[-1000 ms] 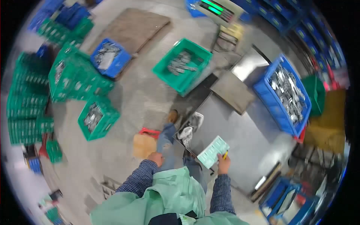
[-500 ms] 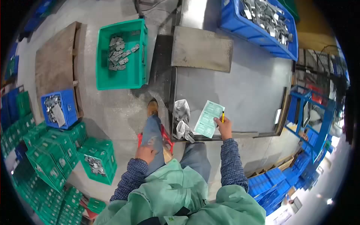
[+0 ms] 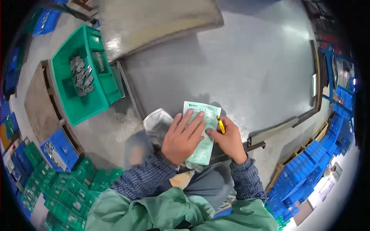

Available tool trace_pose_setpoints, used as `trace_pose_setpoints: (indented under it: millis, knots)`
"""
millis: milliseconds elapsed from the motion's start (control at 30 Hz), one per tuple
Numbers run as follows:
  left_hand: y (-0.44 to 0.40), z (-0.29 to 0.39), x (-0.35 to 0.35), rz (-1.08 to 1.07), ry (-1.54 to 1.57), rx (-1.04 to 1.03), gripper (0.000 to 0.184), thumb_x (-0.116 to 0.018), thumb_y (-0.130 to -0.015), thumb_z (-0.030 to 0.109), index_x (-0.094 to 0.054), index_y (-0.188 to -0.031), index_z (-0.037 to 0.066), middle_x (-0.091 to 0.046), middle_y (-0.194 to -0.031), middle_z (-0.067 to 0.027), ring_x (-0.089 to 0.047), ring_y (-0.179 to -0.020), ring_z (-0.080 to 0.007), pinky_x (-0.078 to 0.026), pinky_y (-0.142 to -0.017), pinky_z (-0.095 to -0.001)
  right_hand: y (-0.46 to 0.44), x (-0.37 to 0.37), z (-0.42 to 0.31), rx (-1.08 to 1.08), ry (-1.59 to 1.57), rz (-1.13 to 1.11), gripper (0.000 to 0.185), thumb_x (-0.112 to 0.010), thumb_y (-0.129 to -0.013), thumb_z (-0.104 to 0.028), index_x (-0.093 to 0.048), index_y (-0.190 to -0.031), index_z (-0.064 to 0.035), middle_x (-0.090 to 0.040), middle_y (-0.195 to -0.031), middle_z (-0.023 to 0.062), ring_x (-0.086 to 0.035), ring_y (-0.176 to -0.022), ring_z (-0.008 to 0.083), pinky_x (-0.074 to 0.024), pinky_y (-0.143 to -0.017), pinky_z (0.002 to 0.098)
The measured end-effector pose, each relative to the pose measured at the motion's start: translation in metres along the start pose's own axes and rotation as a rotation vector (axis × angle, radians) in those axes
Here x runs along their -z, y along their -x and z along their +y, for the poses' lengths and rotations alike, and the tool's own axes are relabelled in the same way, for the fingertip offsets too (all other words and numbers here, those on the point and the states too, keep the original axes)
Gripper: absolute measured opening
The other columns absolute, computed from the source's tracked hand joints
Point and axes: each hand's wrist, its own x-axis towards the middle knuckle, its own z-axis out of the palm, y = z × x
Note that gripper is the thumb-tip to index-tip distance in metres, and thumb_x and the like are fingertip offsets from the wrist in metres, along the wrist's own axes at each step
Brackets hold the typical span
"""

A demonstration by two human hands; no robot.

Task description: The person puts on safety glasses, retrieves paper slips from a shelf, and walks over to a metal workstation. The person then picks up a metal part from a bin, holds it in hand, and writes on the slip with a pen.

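Observation:
A pale green printed form (image 3: 201,154) lies at the near edge of the grey metal tabletop (image 3: 246,73). My left hand (image 3: 182,138) rests flat across its left side, fingers stretched out and holding nothing. At the form's right edge is my right hand (image 3: 228,139), closed round a yellow pen (image 3: 221,125) with dark ends that points up. The right thumb touches the paper. Just left of the form, partly under my left hand, sit whitish work gloves (image 3: 157,121).
A brown board (image 3: 162,23) covers the table's far left. Left of the table stands a green crate (image 3: 79,111) with flat metal parts. A blue crate (image 3: 59,150) and stacked green crates (image 3: 73,192) are farther left; blue crates (image 3: 304,173) fill the right.
My left hand has come from over my left leg onto the form. The view has moved closer over the table. My right hand keeps hold of the pen.

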Motion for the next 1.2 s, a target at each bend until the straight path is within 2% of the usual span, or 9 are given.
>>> trace_pose_setpoints:
  millis: [133, 300, 400, 433, 700, 800, 933, 1067, 1200]
  knots:
    - [0.007, -0.006, -0.011, -0.048, -0.081, -0.021, 0.055, -0.077, -0.073, 0.022, -0.063, -0.124, 0.008, -0.053, -0.141, -0.0107, -0.046, -0.133, -0.0351, -0.039, -0.106, -0.0512, 0.005, -0.002, 0.016, 0.202, 0.171, 0.047, 0.065, -0.077, -0.079, -0.01, -0.046, -0.135, -0.0031, -0.064, -0.078, 0.0104, -0.063, -0.064, 0.0202, -0.0502, -0.061, 0.0282]
    - [0.012, -0.008, -0.012, -0.007, -0.044, -0.055, 0.056, -0.076, -0.076, 0.023, -0.06, -0.127, 0.004, -0.051, -0.142, -0.0143, -0.045, -0.133, -0.037, -0.039, -0.107, -0.053, 0.009, -0.016, 0.022, 0.794, 0.53, 0.549, 0.067, -0.078, -0.075, -0.009, -0.051, -0.137, -0.0065, -0.061, -0.116, 0.0129, -0.065, -0.074, 0.0232, -0.0533, -0.062, 0.0329]
    - [0.019, -0.008, -0.013, 0.09, -0.078, -0.07, 0.051, -0.073, -0.079, 0.022, -0.059, -0.124, 0.002, -0.051, -0.139, -0.0159, -0.044, -0.132, -0.0374, -0.039, -0.108, -0.0502, 0.013, -0.02, 0.027, 0.881, 0.634, 0.319, 0.058, -0.078, -0.074, -0.01, -0.06, -0.129, -0.0086, -0.053, -0.131, 0.0123, -0.065, -0.079, 0.0247, -0.0535, -0.064, 0.0333]
    - [0.022, -0.012, -0.02, 0.146, -0.103, -0.097, 0.05, -0.073, -0.08, 0.022, -0.059, -0.123, 0.002, -0.051, -0.138, -0.0159, -0.044, -0.132, -0.0374, -0.039, -0.108, -0.0493, 0.016, -0.026, 0.027, 0.817, 0.666, 0.304, 0.046, -0.078, -0.075, -0.013, -0.066, -0.119, -0.0092, -0.057, -0.126, 0.0115, -0.064, -0.082, 0.0253, -0.0534, -0.068, 0.0342]
    - [0.03, -0.015, -0.024, 0.302, 0.083, 0.006, 0.04, -0.069, -0.085, 0.016, -0.06, -0.121, 0.002, -0.047, -0.14, -0.0189, -0.05, -0.126, -0.038, -0.042, -0.105, -0.0445, 0.008, -0.031, 0.045, 1.105, 0.769, 0.459, 0.033, -0.073, -0.08, -0.019, -0.069, -0.109, -0.0058, -0.061, -0.119, 0.0129, -0.063, -0.095, 0.0337, -0.0515, -0.081, 0.042]
    - [0.054, 0.004, -0.003, 0.487, 0.261, -0.099, 0.037, -0.069, -0.084, 0.013, -0.061, -0.119, 0.003, -0.045, -0.141, -0.0182, -0.052, -0.123, -0.0368, -0.044, -0.103, -0.0427, 0.015, -0.03, 0.047, 1.151, 0.798, 0.471, 0.033, -0.074, -0.079, -0.021, -0.069, -0.107, -0.0053, -0.061, -0.118, 0.0145, -0.061, -0.102, 0.036, -0.0499, -0.087, 0.0429]
    - [0.112, 0.01, 0.042, 0.764, 0.272, -0.322, 0.026, -0.07, -0.082, 0.007, -0.066, -0.107, 0.004, -0.061, -0.123, -0.0143, -0.061, -0.11, -0.0333, -0.051, -0.094, -0.0399, 0.006, -0.029, 0.054, 1.165, 0.81, 0.493, 0.035, -0.076, -0.076, -0.021, -0.069, -0.107, -0.0052, -0.061, -0.118, 0.0159, -0.06, -0.106, 0.0364, -0.0491, -0.089, 0.0433]
    - [0.146, -0.081, 0.071, 0.98, 0.246, -0.061, 0.014, -0.07, -0.081, 0.006, -0.068, -0.095, 0.003, -0.068, -0.103, -0.013, -0.065, -0.101, -0.0317, -0.052, -0.089, -0.0374, 0.009, -0.031, 0.052, 1.183, 0.78, 0.488, 0.037, -0.078, -0.074, -0.019, -0.068, -0.106, -0.0042, -0.061, -0.117, 0.0181, -0.059, -0.107, 0.0376, -0.048, -0.091, 0.044]
    - [0.148, -0.303, 0.071, 0.829, -0.044, 0.526, 0.021, -0.07, -0.082, 0.011, -0.068, -0.102, 0.004, -0.066, -0.108, -0.0159, -0.063, -0.103, -0.0327, -0.051, -0.089, -0.04, 0.013, -0.035, 0.043, 1.107, 0.762, 0.445, 0.036, -0.078, -0.072, -0.017, -0.067, -0.104, -0.004, -0.06, -0.119, 0.0185, -0.057, -0.11, 0.0372, -0.0483, -0.091, 0.0428]
